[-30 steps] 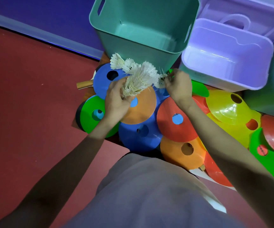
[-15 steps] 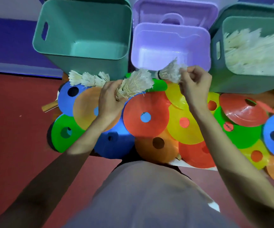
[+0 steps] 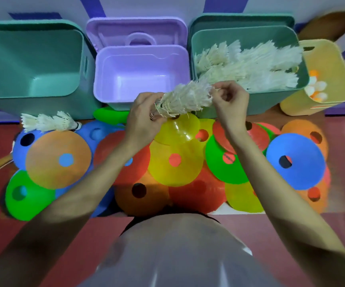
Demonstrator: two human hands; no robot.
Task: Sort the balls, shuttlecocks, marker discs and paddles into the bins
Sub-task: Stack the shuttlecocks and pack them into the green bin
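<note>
1. Four bins line the far edge of the floor: a teal bin at the left, a lilac bin beside it, a second teal bin heaped with white shuttlecocks, and a yellow bin at the far right, tilted, with balls in white and orange inside. The walls of neighbouring bins sit just beside each other.
2. Marker discs carpet the floor in front of the bins, overlapping edge over edge from the green one at the left to the blue one at the right. Red floor shows open at both ends of the spread.
3. Both hands work above the discs, right at the near rims of the lilac and shuttlecock bins!
4. The left hand clenches a stacked bundle of shuttlecocks, feathers pointing right.
5. The right hand meets the bundle's feathered tip, fingers curled; whether it actually pinches the feathers, I cannot tell.
6. A loose row of shuttlecocks lies at the left far edge of the discs, touching a blue disc.
7. A wooden paddle handle pokes out from under the left discs.
</note>
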